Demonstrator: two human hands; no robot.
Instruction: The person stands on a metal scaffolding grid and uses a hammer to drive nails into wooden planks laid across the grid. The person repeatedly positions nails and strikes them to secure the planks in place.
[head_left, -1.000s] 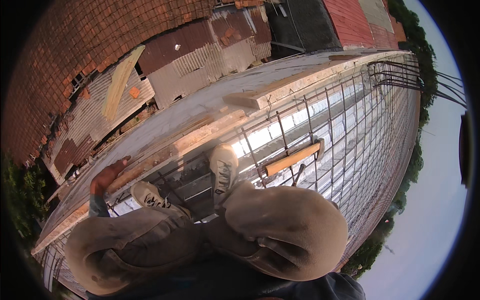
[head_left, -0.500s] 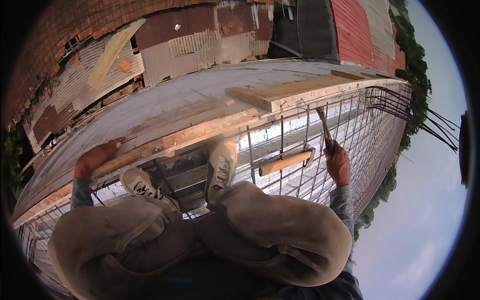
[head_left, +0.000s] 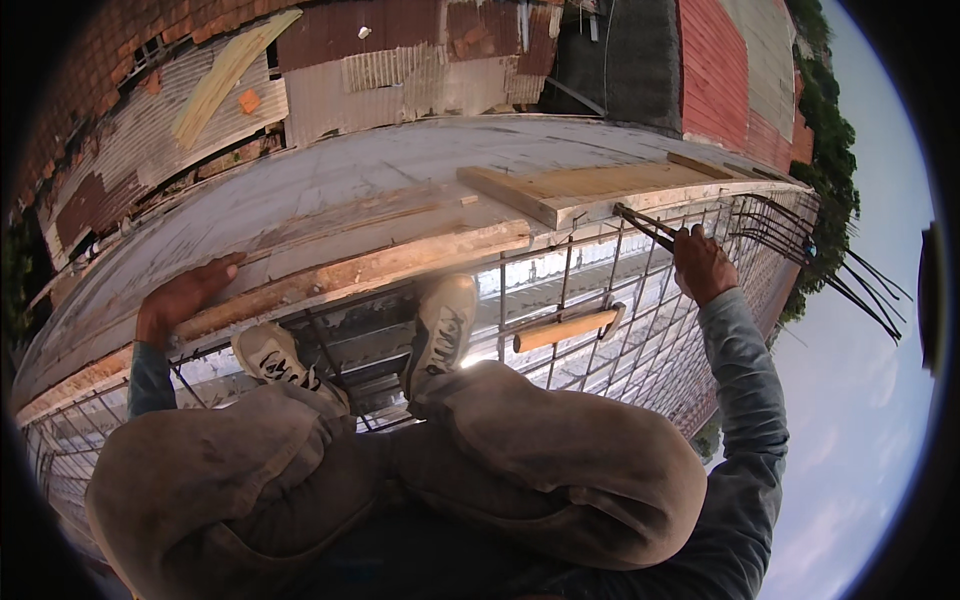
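Observation:
I crouch on a steel rebar mesh [head_left: 590,330], my two pale shoes [head_left: 445,325] set on its bars. My left hand [head_left: 180,297] lies flat, fingers spread, on a long wooden formwork board [head_left: 370,270] that runs along the mesh's edge. My right hand [head_left: 700,262] is raised at the right and closed around a thin dark metal tool [head_left: 645,226] that points up and left over the bars. My knees in tan trousers fill the lower middle of the view.
A short wooden piece [head_left: 565,328] lies on the mesh just right of my shoes. A wide plank [head_left: 590,188] rests on the grey slab edge beyond. Bent rebar ends [head_left: 800,245] stick out at the right. Corrugated metal roofs lie far below past the edge.
My right hand has come into view from the right and risen with the tool. My left hand slid further onto the board. The view has tilted toward the slab.

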